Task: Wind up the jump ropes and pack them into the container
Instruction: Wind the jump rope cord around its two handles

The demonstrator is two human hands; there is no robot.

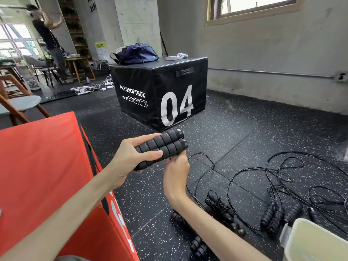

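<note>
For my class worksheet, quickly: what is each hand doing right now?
Left hand: grips the paired jump rope handles.
Right hand: fingers touch the handles' underside; whether it grips cannot be told.

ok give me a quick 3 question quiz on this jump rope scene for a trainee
1. True or false: the left hand grips two black handles side by side.
2. What number is printed on the black box? A) 40 B) 04 C) 14
3. Fill in: the rope from the held handles trails down to the ____.

Key
1. True; the right hand touches their underside.
2. B
3. floor, where more loose ropes and wound bundles lie near the pale container.
</note>
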